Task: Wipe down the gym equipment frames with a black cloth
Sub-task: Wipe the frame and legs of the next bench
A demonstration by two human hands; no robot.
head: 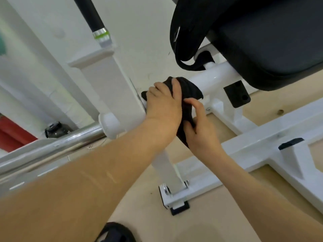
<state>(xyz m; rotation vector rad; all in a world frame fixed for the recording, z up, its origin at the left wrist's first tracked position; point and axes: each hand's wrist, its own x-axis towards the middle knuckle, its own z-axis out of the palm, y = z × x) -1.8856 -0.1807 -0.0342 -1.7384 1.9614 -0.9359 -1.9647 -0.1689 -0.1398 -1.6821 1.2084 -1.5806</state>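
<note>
Floor [148,215]: tan, smooth, with a wood-grain patch and a knot showing at the right. Wall [148,32]: white, lightly scuffed behind the equipment.

Equipment: a white frame [253,138] of square rails stands on the floor, with a black foot pad [180,208] under its near end. A round white tube [215,78] crosses the middle of the view beneath a black padded seat [271,41]. A black strap [185,63] hangs from the seat's left edge. A chrome bar [52,145] runs off to the left. A black handle [89,13] ending in a chrome collar with a green ring stands at the upper left.

Task item: the black cloth [189,93] is draped over the left end of the round tube, and its loose end hangs below.

Hands: the left hand [164,105] is curled over the cloth and presses it onto the tube. The right hand [201,130] grasps the hanging part of the cloth, with the thumb over the fabric. Both forearms are bare.

Containers: one dark bottle [57,130] sits on the floor against the wall at the left, behind the chrome bar; its contents cannot be made out. A red object [12,135] lies at the far left edge, too cropped to identify.

A black shoe [115,233] shows at the bottom edge.
</note>
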